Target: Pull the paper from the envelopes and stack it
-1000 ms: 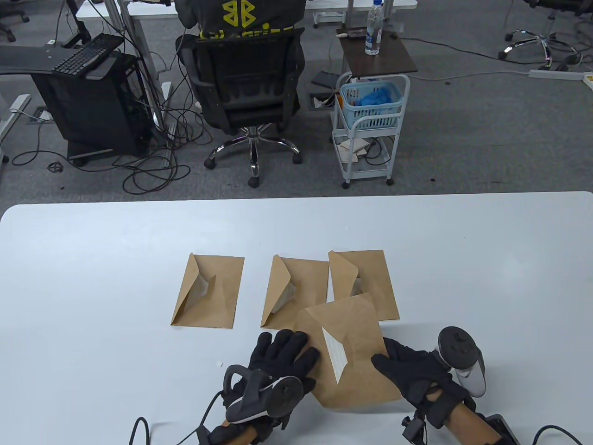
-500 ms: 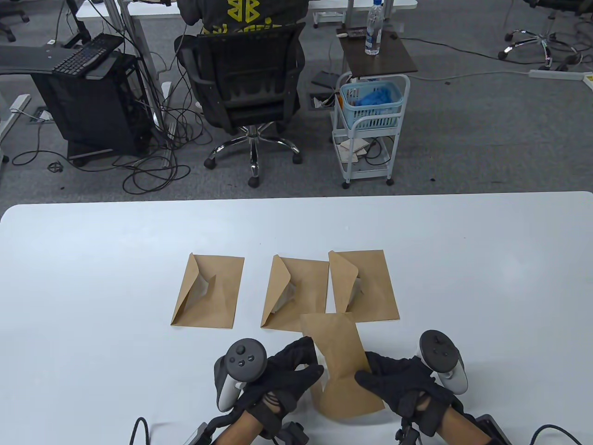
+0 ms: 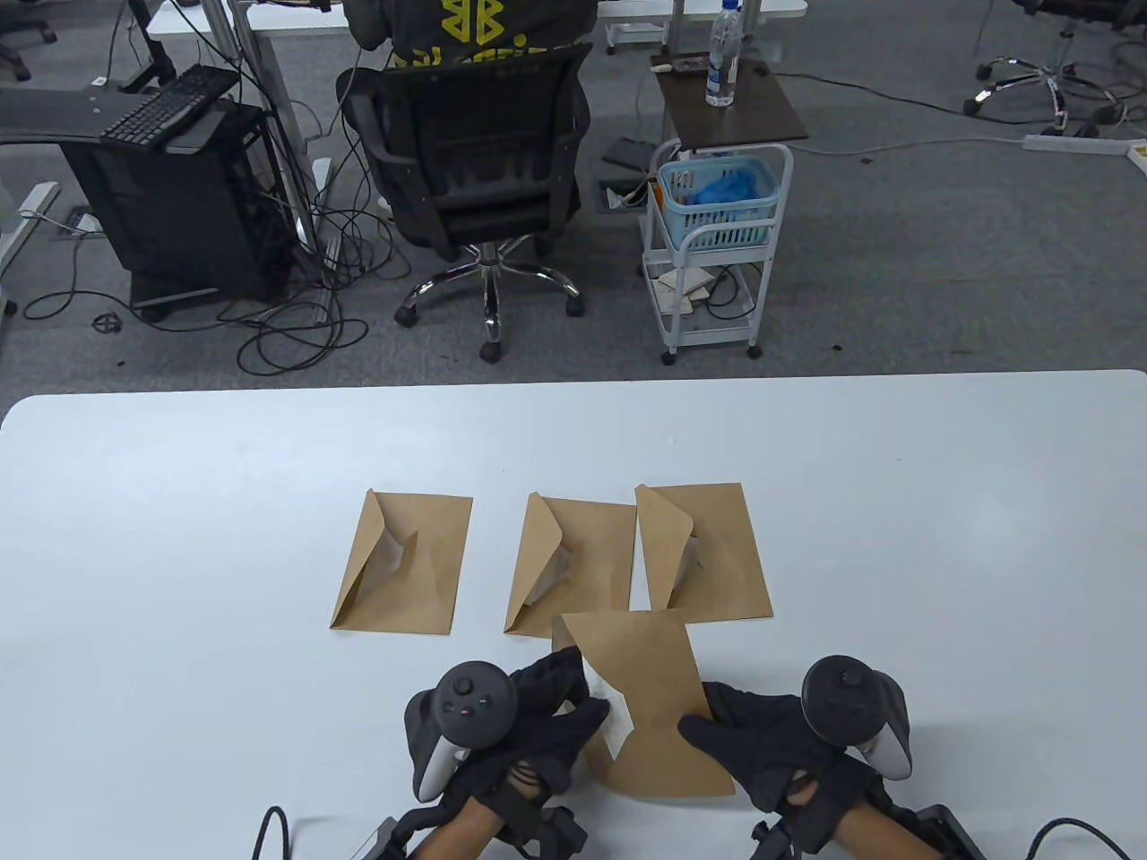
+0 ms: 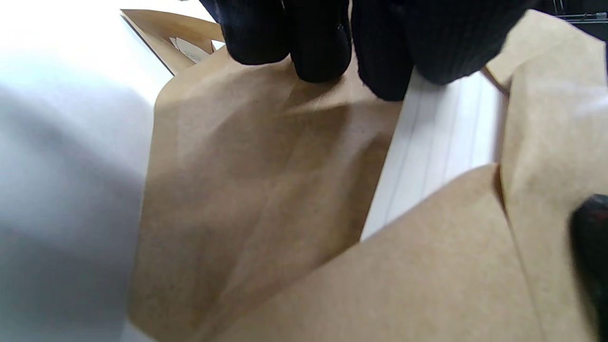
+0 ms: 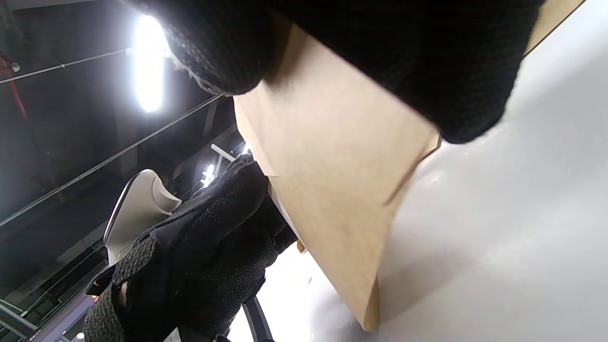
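Note:
A brown envelope is held above the table near the front edge, between both hands. My left hand pinches the white lined paper at the envelope's open left side; in the left wrist view the fingertips sit on the flap and the paper. My right hand grips the envelope's right edge, and the right wrist view shows the envelope under the fingers. Three other brown envelopes lie flat in a row behind, flaps open, paper showing inside.
The white table stretches wide on both sides of the envelopes. Beyond its far edge are an office chair with a seated person, a white cart with a blue basket, and floor cables.
The envelope went from lying flat on the table to being held by both hands. The left hand turned and took hold of the paper at the flap. A little white paper now shows.

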`<state>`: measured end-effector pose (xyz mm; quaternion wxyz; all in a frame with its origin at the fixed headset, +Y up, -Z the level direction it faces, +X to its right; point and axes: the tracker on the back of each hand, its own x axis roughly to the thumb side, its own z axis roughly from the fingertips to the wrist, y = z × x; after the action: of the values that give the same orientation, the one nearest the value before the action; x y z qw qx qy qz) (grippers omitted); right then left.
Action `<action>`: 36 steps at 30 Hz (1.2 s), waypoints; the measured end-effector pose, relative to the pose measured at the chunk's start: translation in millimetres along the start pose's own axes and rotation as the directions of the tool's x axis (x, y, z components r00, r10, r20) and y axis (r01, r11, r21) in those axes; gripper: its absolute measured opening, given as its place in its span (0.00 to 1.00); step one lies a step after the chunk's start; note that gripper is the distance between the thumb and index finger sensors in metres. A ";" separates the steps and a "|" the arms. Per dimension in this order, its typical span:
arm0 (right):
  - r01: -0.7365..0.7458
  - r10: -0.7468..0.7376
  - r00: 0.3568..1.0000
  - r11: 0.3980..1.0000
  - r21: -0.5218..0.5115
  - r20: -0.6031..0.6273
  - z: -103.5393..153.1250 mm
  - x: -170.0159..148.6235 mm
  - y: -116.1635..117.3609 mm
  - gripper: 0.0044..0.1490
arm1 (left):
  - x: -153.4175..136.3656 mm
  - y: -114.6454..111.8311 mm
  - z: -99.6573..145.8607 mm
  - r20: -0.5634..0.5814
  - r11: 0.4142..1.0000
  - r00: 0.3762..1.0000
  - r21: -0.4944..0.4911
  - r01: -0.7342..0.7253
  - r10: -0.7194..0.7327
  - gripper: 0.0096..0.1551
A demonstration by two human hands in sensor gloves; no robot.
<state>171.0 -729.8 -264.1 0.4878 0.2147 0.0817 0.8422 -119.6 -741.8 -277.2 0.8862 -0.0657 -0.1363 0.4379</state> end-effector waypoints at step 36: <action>0.021 -0.045 0.997 0.926 -0.378 -0.055 26.1 -23.7 -100.7 0.25 | -17.3 9.0 -11.0 -0.116 0.650 0.640 -0.110 0.752 -0.759 0.45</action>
<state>272.0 -700.5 -282.4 0.5314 0.0892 -0.0626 0.8401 -133.1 -750.1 -293.0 0.9936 -0.0585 -0.0950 0.0181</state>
